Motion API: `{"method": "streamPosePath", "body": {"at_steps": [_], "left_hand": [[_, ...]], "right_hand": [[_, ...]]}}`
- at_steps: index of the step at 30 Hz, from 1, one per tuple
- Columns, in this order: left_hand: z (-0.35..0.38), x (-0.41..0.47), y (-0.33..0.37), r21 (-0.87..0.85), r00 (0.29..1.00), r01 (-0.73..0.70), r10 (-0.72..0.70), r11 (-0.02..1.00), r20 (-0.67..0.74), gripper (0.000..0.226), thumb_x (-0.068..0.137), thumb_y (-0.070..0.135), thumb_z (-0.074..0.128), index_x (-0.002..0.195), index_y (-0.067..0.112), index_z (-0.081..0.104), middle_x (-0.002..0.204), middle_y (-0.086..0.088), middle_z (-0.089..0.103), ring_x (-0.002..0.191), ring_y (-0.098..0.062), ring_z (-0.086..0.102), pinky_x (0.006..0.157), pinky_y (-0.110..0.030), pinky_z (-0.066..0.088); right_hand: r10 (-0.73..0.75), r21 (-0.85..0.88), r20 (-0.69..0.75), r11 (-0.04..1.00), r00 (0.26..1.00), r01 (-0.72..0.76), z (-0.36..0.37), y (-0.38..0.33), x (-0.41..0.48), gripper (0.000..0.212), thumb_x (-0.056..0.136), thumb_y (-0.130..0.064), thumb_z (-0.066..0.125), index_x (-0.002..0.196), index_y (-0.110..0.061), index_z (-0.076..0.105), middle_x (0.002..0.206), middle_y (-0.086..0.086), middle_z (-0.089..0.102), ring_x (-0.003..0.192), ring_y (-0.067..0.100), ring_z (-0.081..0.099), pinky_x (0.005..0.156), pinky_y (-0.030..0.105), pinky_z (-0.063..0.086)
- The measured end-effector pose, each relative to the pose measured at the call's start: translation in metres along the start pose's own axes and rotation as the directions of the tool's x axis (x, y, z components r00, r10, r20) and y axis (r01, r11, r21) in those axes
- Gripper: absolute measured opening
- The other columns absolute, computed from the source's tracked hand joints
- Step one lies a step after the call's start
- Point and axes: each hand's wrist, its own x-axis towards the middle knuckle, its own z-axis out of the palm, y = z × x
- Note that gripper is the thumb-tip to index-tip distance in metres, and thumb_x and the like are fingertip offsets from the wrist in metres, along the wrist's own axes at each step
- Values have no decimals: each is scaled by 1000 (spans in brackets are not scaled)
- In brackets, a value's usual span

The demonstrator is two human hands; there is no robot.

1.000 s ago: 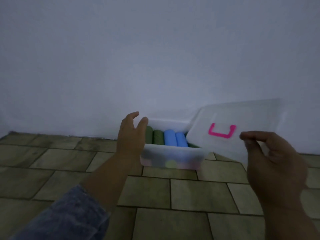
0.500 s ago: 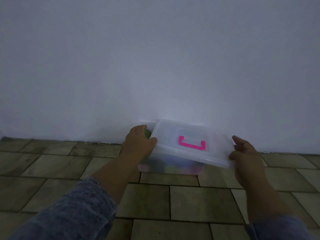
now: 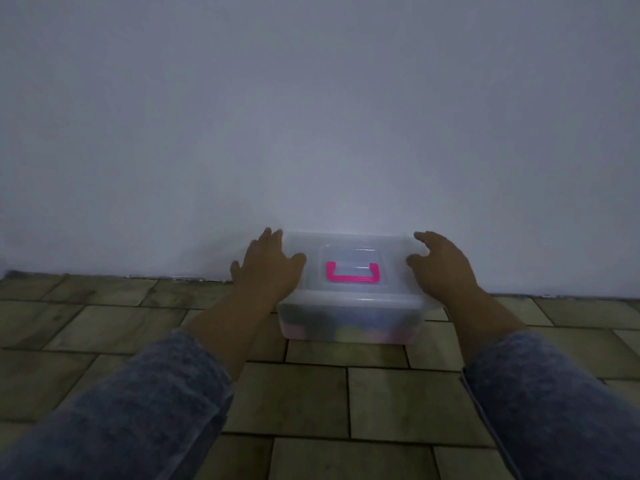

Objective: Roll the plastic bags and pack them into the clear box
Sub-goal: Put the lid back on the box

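One clear box (image 3: 414,315), lid (image 3: 393,249) on, one pink handle (image 3: 352,278) | rolled bags (image 3: 346,327) inside blurred, count unclear | left hand (image 3: 268,270), right hand (image 3: 441,268) spread on lid.

nothing here can be read. the clear box (image 3: 349,325), its lid (image 3: 393,252) and the pink handle (image 3: 352,278) carry no lettering, label or number that i can make out in this dim light, and the wall (image 3: 311,116) behind them is plain.
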Motion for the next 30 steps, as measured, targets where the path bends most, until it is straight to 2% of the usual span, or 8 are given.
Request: {"method": "streamPosePath", "body": {"at_steps": [3,6,11,14,22,24,27,30], "left_hand": [[2,12,13,123,994,-36,22,992,108,79,89,65,30,151,23,4,160,4,-1,146,-22,2,113,-56,3],[10,16,19,215,979,-69,24,974,202,93,84,74,30,150,20,-7,160,1,-2,145,-25,5,113,-55,4],[11,18,20,314,975,-112,43,943,216,95,80,79,25,148,26,-13,160,1,-4,145,-27,1,109,-63,0],[8,21,23,332,992,-87,52,939,111,91,82,77,21,149,25,-13,159,1,-13,145,-27,-5,108,-64,-1],[12,18,29,417,988,10,-74,909,136,96,81,76,22,150,15,-3,160,-2,4,144,-28,11,110,-62,-4],[11,18,31,435,988,24,-87,900,126,96,80,77,20,151,16,-4,160,-1,5,144,-29,12,108,-64,-6],[11,16,32,412,982,63,-131,909,138,93,82,77,18,150,20,-7,160,3,1,144,-30,10,106,-68,-4],[11,13,32,318,968,151,-204,936,143,87,85,72,20,150,23,-10,160,5,-3,144,-33,6,106,-69,5]], "right_hand": [[-11,-277,144,959,990,51,7,-7,7,70,88,-57,47,146,-22,31,156,1,24,139,27,29,113,49,24],[63,-346,214,938,975,16,14,-8,8,85,81,-72,40,146,-18,29,157,-2,18,136,30,32,109,53,26],[126,-402,243,915,962,-18,9,-16,14,90,76,-77,42,146,-22,28,154,-1,24,134,30,36,107,56,20],[84,-441,206,897,975,16,5,-25,18,90,75,-78,44,146,-25,28,152,5,26,135,32,33,108,56,20],[99,-500,175,866,980,1,23,-29,18,96,70,-84,37,141,-19,35,144,7,28,130,35,34,102,58,27],[115,-496,172,868,978,-14,22,-28,18,87,76,-78,36,140,-19,37,143,6,29,129,34,35,101,57,26],[118,-444,139,895,983,-45,21,-26,15,53,91,-44,35,138,-22,41,137,4,33,125,32,38,102,55,26],[136,-369,69,924,988,-102,18,-27,8,48,89,-18,34,135,-26,44,138,2,37,124,30,42,102,52,27]]}}
